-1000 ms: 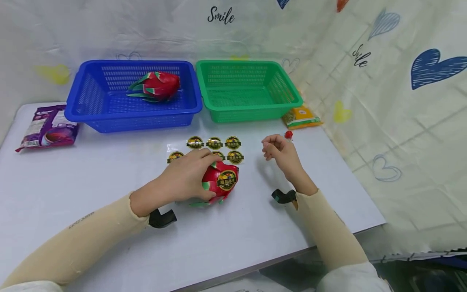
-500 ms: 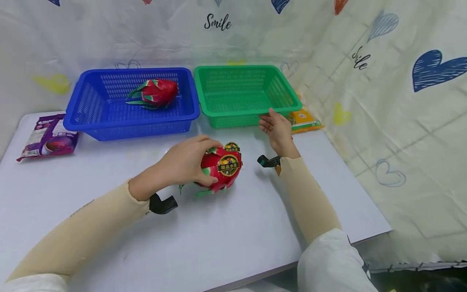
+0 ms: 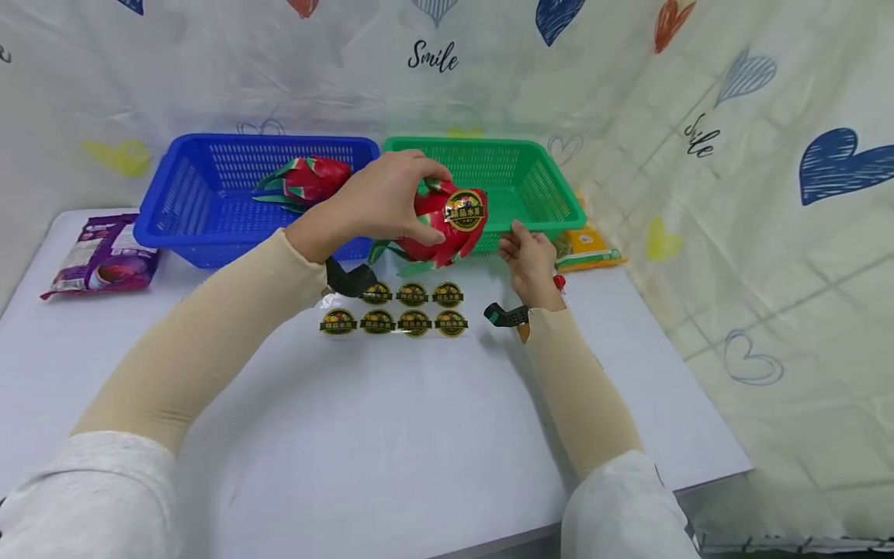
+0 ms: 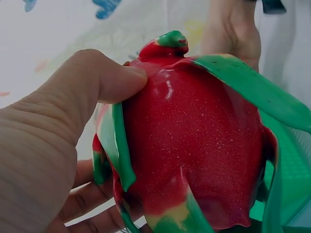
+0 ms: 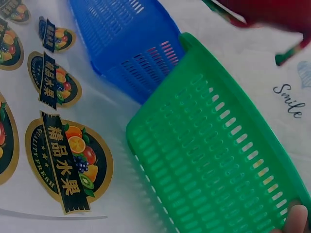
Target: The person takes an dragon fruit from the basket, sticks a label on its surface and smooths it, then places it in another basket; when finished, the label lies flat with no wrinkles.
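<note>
My left hand (image 3: 391, 198) holds a red dragon fruit (image 3: 431, 206) with green leaf tips above the table, in front of the green basket (image 3: 482, 145). A round black and gold sticker (image 3: 466, 210) is on the fruit's side facing me. In the left wrist view the thumb (image 4: 114, 80) presses the fruit (image 4: 189, 126), with the other fingers partly hidden behind it. My right hand (image 3: 531, 264) is at the green basket's front rim, thumb on the rim and fingertips (image 5: 295, 219) against the outer wall. A sheet of stickers (image 3: 394, 309) lies on the table below the fruit.
Left of the green basket stands a blue basket (image 3: 188, 233) with another dragon fruit (image 3: 314, 178) inside. A purple packet (image 3: 105, 256) lies at the left, a yellow packet (image 3: 587, 247) behind my right hand. A small red object (image 3: 559, 282) sits beside the right wrist.
The left hand has raised the dragon fruit from over the sticker sheet up toward the green basket, uncovering the sheet. The right hand moved forward to the green basket's front rim.
</note>
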`<state>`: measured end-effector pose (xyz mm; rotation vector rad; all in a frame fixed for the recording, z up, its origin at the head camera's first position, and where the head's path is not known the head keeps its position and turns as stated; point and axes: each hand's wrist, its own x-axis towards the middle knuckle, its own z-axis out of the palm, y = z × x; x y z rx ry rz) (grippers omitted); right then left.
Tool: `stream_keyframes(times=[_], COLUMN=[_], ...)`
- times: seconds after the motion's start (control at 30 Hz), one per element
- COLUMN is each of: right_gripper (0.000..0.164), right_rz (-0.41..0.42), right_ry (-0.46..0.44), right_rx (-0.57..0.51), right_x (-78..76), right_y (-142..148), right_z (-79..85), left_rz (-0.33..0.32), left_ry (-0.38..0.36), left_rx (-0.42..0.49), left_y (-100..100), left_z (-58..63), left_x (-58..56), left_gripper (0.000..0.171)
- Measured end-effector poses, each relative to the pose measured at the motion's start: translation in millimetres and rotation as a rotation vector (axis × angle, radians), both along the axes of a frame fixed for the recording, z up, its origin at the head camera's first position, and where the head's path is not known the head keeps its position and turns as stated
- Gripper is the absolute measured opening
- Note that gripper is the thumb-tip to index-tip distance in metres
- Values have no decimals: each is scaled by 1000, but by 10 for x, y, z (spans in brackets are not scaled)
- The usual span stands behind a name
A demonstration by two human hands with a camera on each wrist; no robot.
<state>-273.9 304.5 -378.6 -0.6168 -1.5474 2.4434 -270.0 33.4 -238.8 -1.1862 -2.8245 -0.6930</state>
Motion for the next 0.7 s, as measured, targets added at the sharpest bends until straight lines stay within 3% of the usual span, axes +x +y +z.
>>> stream_keyframes(times=[0.27,0.47,0.57,0.7], right_gripper=[19,19,20,18], right_rz=[-22,-20,-20,-16], right_ry=[-9,15,10,22], right_rx=[8,44,53,66], right_x=[14,5,4,7], right_y=[43,70,62,31], right_z=[-52,-73,-80,-90], left_rz=[-41,-37,-22,12], left_ry=[-19,2,-1,2], left_rx=[-126,-205,-217,-234], left_y=[381,707,843,1005], left_z=[172,258,198,14], left_x=[-548,-875,-1006,-1211], left_gripper=[76,77,77,76])
